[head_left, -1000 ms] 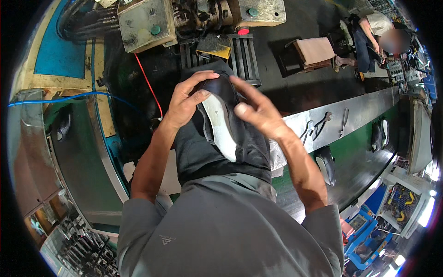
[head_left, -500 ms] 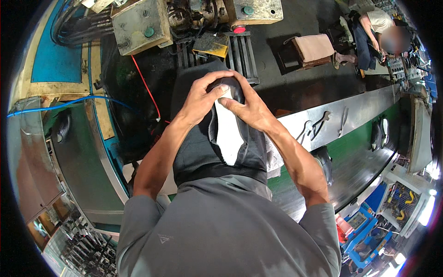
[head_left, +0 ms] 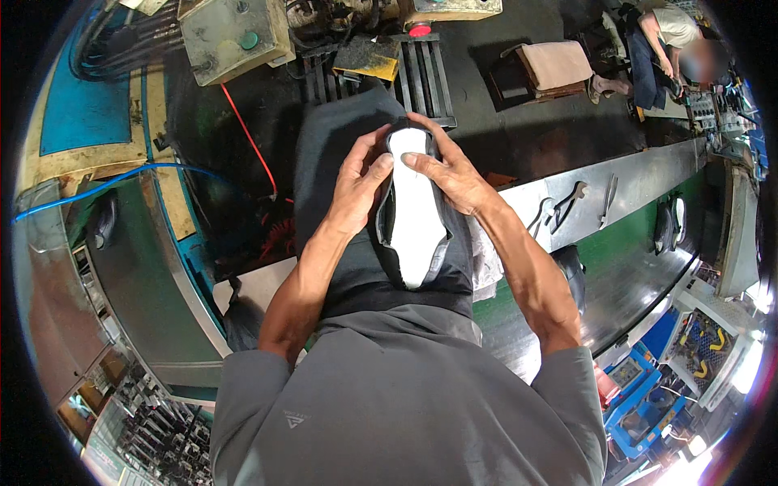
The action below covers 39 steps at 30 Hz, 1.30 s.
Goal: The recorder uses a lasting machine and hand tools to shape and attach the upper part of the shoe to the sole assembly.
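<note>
On my lap lies a black shoe upper (head_left: 383,227) with a long white insole (head_left: 415,219) facing up and dark edges standing around it. My left hand (head_left: 361,182) wraps the far left side, its thumb at the insole's edge. From the right, my right hand (head_left: 454,174) grips the far end, its thumb pressed on the white surface and its fingers round the dark rim. The underside of the shoe upper is hidden.
Pincers (head_left: 565,209) and a slim metal tool (head_left: 609,200) lie on the steel ledge to the right. Beyond it, dark shoes (head_left: 664,227) sit on a green belt. A padded stool (head_left: 555,65) stands ahead; a co-worker (head_left: 660,40) sits far right. Machine boxes (head_left: 231,36) are ahead.
The shoe upper now lies straighter and shows more of its white insole. My left thumb has come off the insole's middle to its edge, while my right thumb stays on it.
</note>
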{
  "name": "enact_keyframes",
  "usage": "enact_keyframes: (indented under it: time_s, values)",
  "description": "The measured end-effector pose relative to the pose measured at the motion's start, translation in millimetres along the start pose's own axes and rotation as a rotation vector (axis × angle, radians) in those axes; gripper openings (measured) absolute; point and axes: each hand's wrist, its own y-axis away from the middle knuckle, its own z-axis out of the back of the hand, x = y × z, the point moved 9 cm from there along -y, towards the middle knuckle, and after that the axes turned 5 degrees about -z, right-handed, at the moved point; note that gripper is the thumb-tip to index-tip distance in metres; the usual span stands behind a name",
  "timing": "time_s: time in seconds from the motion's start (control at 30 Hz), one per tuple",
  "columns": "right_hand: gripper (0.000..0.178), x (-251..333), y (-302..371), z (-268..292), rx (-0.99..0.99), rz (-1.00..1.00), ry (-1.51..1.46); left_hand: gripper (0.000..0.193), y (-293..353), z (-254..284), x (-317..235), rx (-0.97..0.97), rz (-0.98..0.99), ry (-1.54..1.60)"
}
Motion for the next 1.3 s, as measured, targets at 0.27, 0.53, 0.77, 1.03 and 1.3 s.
enact_keyframes:
  time_s: [0.27, 0.53, 0.77, 1.03, 1.3]
  values:
    - [0.098, -13, 2, 5, -0.046, -0.128, -0.09, 0.055, -5, 0, 12, -0.066, -0.013, -0.44]
    - [0.09, -77, 92, 14, -0.28, -0.176, 0.012, 0.084, 62, -1, 10, 0.205, 0.217, -0.659]
    - [0.094, -53, 122, -4, -0.112, -0.246, -0.036, 0.089, 84, -19, 4, 0.274, 0.244, -0.396]
    - [0.091, -6, 130, -66, -0.286, 0.194, 1.419, 0.093, 78, -27, 10, -0.042, 0.52, 0.168]
    - [0.074, 0, 139, -68, -0.286, 0.354, 1.332, 0.041, -64, 29, -25, -0.073, -0.183, -0.81]
